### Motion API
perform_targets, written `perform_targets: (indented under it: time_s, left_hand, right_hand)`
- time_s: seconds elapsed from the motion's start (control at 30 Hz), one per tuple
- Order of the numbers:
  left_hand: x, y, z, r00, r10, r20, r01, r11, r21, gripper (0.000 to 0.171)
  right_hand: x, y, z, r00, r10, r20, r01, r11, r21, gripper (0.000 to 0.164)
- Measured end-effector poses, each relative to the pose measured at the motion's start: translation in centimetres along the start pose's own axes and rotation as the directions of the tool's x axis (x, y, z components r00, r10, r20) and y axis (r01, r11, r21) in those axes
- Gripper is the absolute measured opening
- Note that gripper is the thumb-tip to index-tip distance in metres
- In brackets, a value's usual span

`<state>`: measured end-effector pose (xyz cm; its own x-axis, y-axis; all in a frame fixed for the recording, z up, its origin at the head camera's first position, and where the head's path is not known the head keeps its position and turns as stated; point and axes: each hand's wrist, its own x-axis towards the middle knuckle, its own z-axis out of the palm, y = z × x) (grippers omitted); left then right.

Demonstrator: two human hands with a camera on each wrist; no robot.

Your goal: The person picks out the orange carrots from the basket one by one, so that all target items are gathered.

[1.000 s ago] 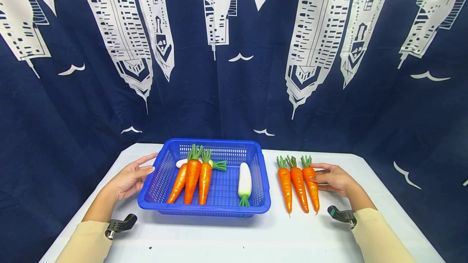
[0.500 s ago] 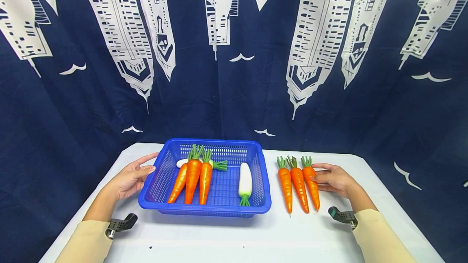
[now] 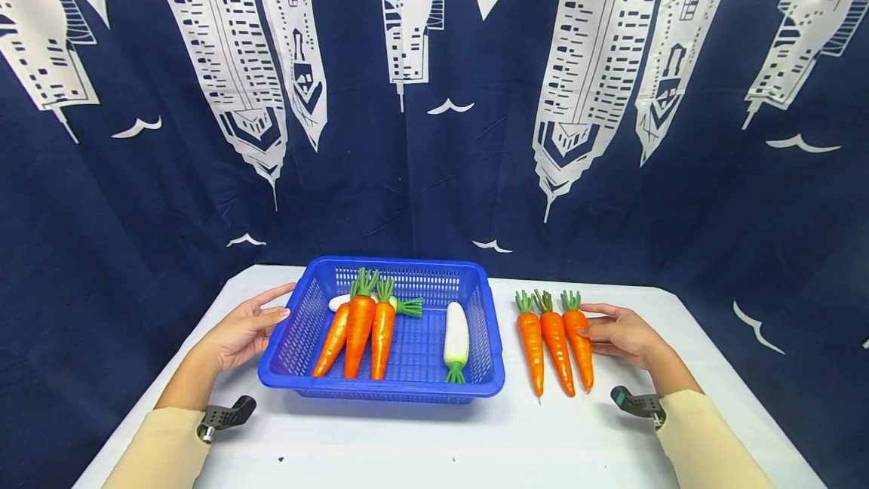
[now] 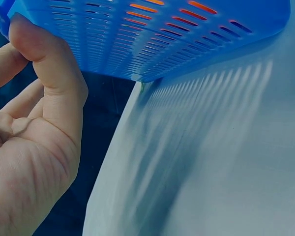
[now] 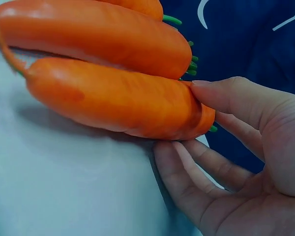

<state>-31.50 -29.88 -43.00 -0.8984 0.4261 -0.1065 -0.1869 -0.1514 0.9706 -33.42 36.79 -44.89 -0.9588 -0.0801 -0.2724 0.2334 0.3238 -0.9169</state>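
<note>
My left hand (image 3: 246,329) grips the left rim of a blue plastic basket (image 3: 380,389), the thumb at the rim in the left wrist view. Inside the basket, three orange carrots (image 3: 358,334) lean together at the left over a white radish (image 3: 407,308). A second white radish (image 3: 456,334) lies along the right side, its green end toward me. To the right of the basket, three more carrots lie side by side on the table. My right hand (image 3: 621,334) pinches the rightmost carrot (image 5: 123,101) near its leafy end, thumb on top and fingers along its lower side.
The table (image 3: 353,451) has a white cover. Behind it hangs a dark blue cloth (image 3: 407,187) printed with white buildings and birds. Black camera mounts (image 3: 227,413) are strapped to both wrists, beside beige sleeves.
</note>
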Motion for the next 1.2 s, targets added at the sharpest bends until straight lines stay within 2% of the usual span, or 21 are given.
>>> perform_targets:
  time_s: [0.2, 0.4, 0.73, 0.9, 1.03, 1.2]
  left_hand:
    - [0.0, 0.0, -0.1, 1.0, -0.001, 0.002, 0.001, 1.0, 0.001, 0.067]
    - [-0.1, 0.0, 0.0, 1.0, 0.008, 0.011, -0.008, 1.0, 0.001, 0.067]
    - [-0.2, 0.1, 0.2, 1.0, 0.002, 0.003, -0.002, 1.0, 0.0, 0.068]
    - [-0.2, 0.2, 0.2, 1.0, 0.001, 0.004, -0.001, 1.0, -0.004, 0.067]
    - [-0.1, 0.0, 0.1, 0.999, 0.023, 0.023, -0.022, 1.0, -0.006, 0.063]
    - [0.0, -0.2, -0.1, 0.998, 0.038, 0.042, -0.037, 0.999, -0.009, 0.061]
  right_hand:
    - [0.0, 0.0, 0.2, 1.0, -0.029, -0.011, 0.028, 0.999, -0.029, 0.076]
    - [-0.3, -0.5, 0.5, 0.996, -0.067, -0.065, 0.055, 0.985, -0.163, 0.07]
    - [-0.7, -1.1, 1.0, 0.98, -0.119, -0.16, 0.067, 0.952, -0.298, 0.062]
    - [-1.4, -1.8, 1.8, 0.959, -0.181, -0.216, 0.103, 0.939, -0.329, 0.059]
    - [-2.0, -2.5, 2.6, 0.944, -0.239, -0.228, 0.156, 0.931, -0.331, 0.056]
    - [-2.6, -3.4, 3.7, 0.944, -0.238, -0.228, 0.159, 0.935, -0.317, 0.057]
